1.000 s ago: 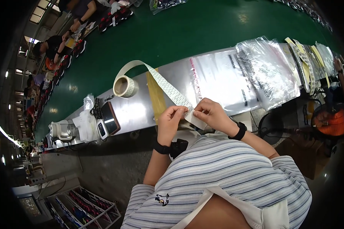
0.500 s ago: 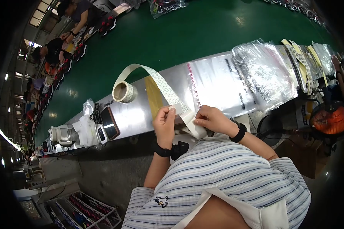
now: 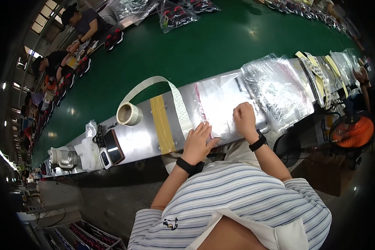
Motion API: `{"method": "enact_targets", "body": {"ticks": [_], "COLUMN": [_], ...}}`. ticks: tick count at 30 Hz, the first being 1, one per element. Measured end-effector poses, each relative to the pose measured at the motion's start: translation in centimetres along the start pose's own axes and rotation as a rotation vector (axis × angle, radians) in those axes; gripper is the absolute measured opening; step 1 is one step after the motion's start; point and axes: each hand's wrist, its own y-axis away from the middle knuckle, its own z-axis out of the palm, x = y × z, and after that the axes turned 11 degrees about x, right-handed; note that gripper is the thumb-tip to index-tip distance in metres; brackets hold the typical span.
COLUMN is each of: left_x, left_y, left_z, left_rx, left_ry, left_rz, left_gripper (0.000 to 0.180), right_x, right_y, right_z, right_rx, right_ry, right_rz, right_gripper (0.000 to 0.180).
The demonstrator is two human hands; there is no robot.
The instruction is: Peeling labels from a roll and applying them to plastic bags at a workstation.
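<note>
My left hand (image 3: 198, 141) lies flat with its fingers stretched out on the near left corner of a clear plastic bag (image 3: 221, 100). The bag rests on the metal shelf (image 3: 139, 139) in front of me. My right hand (image 3: 244, 118) sits on the bag's near right part, fingers curled down onto it. A white label strip (image 3: 180, 107) loops from a roll (image 3: 128, 113) on the left and ends beside my left hand. Both wrists wear black bands.
A stack of clear bags (image 3: 279, 85) lies to the right, with more strips beyond. A yellow tape band (image 3: 162, 125) crosses the shelf. A phone (image 3: 114, 146) and small devices lie left. A green conveyor belt (image 3: 187, 50) runs behind; other people work along it. An orange fan (image 3: 354, 131) stands right.
Both hands have moved from the end of the label strip, held near my body, forward onto the clear bag on the shelf. My right hand went to the right.
</note>
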Motion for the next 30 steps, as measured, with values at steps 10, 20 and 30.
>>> {"method": "enact_targets", "body": {"ticks": [10, 20, 30], "left_x": [-0.1, 2.0, 0.1], "left_y": [-10.2, -9.8, -1.2], "left_z": [4.5, 5.3, -4.3], "left_rx": [-0.194, -0.276, 0.156], "left_ry": [1.860, 1.462, 1.334], "left_rz": [-0.970, -0.881, -0.908], "left_gripper": [0.034, 0.029, 0.054], "right_x": [-0.2, -3.2, 1.3], "right_y": [-0.4, -0.9, -3.2], "right_z": [-2.1, -5.3, -7.4], "right_rx": [-0.059, -0.338, -0.062], "right_ry": [-0.661, -0.467, -0.528], "right_rz": [0.508, -0.056, 0.375], "right_gripper": [0.014, 0.030, 0.019]}}
